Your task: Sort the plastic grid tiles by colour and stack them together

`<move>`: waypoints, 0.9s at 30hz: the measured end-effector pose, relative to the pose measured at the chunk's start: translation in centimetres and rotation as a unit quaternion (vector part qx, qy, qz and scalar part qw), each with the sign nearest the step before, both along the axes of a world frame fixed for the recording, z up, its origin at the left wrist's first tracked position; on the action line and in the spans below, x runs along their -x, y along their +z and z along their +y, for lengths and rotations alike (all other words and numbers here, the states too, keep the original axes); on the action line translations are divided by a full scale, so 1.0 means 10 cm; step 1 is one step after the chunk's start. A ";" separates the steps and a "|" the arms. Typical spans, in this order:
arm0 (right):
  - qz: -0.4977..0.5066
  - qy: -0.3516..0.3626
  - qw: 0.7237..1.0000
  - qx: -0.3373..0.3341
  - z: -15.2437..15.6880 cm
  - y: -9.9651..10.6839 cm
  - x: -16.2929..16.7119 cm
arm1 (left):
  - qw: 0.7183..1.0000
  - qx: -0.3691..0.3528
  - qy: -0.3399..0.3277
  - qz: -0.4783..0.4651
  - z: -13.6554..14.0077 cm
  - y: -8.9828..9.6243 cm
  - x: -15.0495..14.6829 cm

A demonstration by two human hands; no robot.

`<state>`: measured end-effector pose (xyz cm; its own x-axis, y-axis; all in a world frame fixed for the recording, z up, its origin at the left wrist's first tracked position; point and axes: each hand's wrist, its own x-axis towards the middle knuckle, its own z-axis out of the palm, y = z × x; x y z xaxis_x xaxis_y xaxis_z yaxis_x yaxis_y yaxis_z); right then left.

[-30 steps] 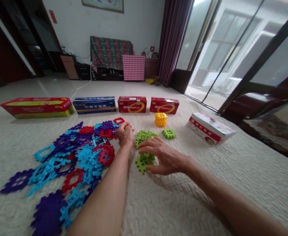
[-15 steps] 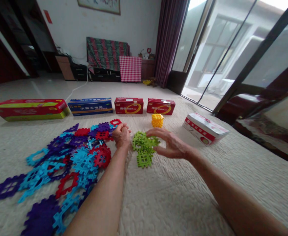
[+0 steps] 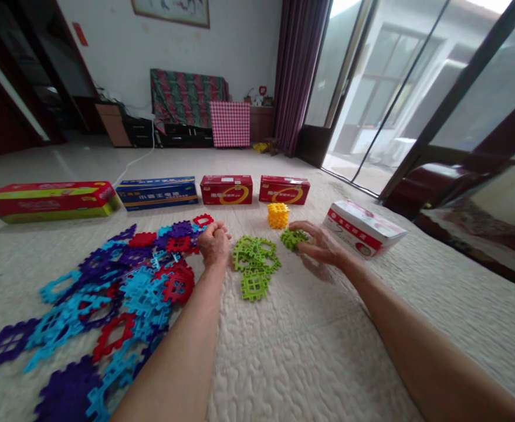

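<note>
My right hand point(image 3: 321, 245) has its thumb and fingers around a green interlocking building piece point(image 3: 292, 238), low over the quilted cover to the right of the green pile. That pile of green notched building pieces point(image 3: 255, 266) lies between my two hands. My left hand point(image 3: 214, 241) is curled closed beside the right edge of a large heap of purple, blue and red building pieces point(image 3: 147, 287). Whatever its fingers may hold is hidden. Just beyond my right hand stands a yellow cube of joined pieces point(image 3: 278, 215).
A red-and-yellow box point(image 3: 50, 202), a blue box point(image 3: 158, 193) and two red boxes point(image 3: 226, 190) form a row behind the pieces. At the right sits a white-and-red box point(image 3: 365, 228). Everything rests on a pale quilted cover point(image 3: 279, 351).
My right hand has moved right, away from the green pile, with a green piece in it. My left hand stays closed beside the heap. The view has shifted slightly.
</note>
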<state>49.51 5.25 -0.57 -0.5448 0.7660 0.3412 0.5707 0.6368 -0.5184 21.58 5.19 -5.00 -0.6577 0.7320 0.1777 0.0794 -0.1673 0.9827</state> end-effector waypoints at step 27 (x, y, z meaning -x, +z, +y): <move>0.003 0.085 0.994 -0.070 -1.13 -0.12 0.88 | 0.924 0.110 -0.039 0.363 -0.38 0.07 0.00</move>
<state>40.67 -6.01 -1.82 -0.6607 0.6075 0.4409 0.4455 0.7901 -0.4210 21.56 1.41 -4.29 -0.3670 0.8437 0.3919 0.7276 -0.0022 0.6860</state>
